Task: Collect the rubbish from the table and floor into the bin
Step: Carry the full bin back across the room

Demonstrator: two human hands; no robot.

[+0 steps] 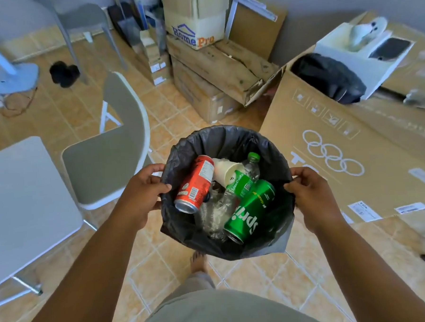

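A round bin lined with a black bag (pixel 232 140) hangs in the air in front of me, above the tiled floor. My left hand (pixel 140 196) grips its left rim and my right hand (pixel 314 197) grips its right rim. Inside lie a red can (pixel 195 184), a green Sprite can (pixel 248 210), a white paper cup (pixel 225 171), a green-capped plastic bottle (pixel 250 168) and crumpled clear plastic (pixel 214 215).
A white table (pixel 24 200) stands at the left with a grey chair (pixel 103 156) beside it. A large flat cardboard box (pixel 354 153) lies to the right, and stacked cardboard boxes (pixel 196 21) stand at the back. A dark object (pixel 64 73) lies on the floor far left.
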